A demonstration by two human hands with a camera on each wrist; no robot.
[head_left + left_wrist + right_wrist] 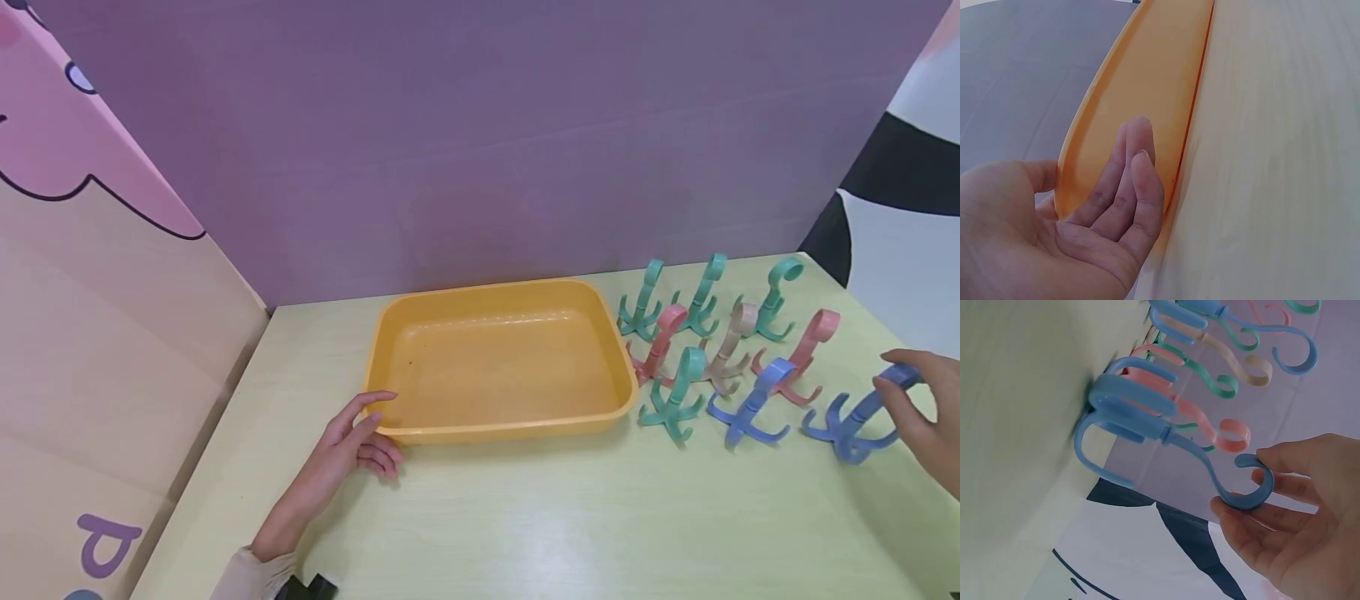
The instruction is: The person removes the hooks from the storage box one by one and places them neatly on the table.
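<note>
At the right end of the table, my right hand [930,417] pinches the curled top of a blue multi-prong hanging hook [855,429] between thumb and fingers. The right wrist view shows this blue hook [1129,412] with its prongs close against the tabletop, the fingers [1241,534] round its curl. My left hand [337,458] holds the near-left corner of a yellow-orange plastic tray [495,433] by the rim. In the left wrist view the thumb [1041,175] lies against the tray's edge, and the other fingers bend in front of its side.
Right of the tray stand a second blue hook [750,408], several green hooks [678,396], two pink hooks [802,358] and a beige hook [727,350], close together. A purple wall [487,150] rises behind the pale table [525,525]; printed panels flank it.
</note>
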